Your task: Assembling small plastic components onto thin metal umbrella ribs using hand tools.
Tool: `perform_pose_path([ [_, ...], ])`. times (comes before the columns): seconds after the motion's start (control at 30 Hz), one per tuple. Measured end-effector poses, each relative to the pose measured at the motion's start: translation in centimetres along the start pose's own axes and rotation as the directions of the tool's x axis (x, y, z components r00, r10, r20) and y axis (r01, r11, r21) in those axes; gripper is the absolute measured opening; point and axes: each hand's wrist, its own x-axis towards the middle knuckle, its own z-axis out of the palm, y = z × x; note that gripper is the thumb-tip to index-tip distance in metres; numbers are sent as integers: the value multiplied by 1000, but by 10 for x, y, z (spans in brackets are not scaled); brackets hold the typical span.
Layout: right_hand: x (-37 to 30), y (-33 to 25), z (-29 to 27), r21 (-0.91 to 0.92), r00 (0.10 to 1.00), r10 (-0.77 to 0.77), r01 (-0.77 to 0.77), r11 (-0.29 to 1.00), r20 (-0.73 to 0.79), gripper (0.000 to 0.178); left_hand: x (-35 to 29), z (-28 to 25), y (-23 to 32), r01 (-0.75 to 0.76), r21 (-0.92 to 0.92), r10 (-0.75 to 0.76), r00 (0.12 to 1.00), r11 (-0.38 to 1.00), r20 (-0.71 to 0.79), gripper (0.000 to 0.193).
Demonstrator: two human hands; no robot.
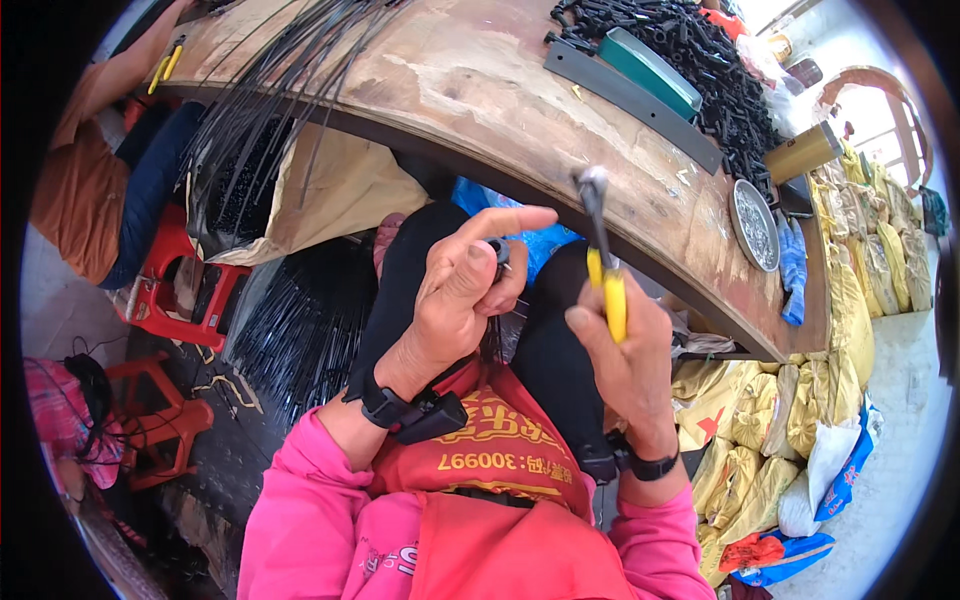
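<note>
My left hand [465, 275] is raised over my lap, its index finger stretched out to the right. Its thumb and other fingers are closed on a small dark round-ended part [499, 252], mostly hidden by the fingers. To the right, my right hand [636, 350] grips yellow-handled pliers [612, 300]. Their grey metal head points up, near the front edge of the wooden table [430, 100], and is a little blurred. The pliers and the dark part are apart.
Long thin black strips [290, 70] hang over the table's left edge. Small black parts [680, 50] are heaped at the far right beside a green tray [650, 72] and a round metal dish [753, 225]. Red stools [180, 285] and another person's arm [115, 75] are at left.
</note>
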Motion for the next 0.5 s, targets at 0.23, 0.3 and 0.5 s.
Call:
perform_pose_path([
  [0.23, -21, -10, -12, -383, 978, -127, 183, 906, 167, 46, 0, -5, 0, 37, 14, -36, 996, 999, -81, 71],
  [0.3, -23, -14, -15, -472, 974, -106, 191, 861, 201, 55, -2, -5, 0, 54, 43, -51, 996, 998, -74, 70],
  [0.5, -19, -24, -23, -597, 959, -119, 253, 761, 256, 60, -3, -1, 2, 70, 74, -64, 994, 995, -89, 66],
])
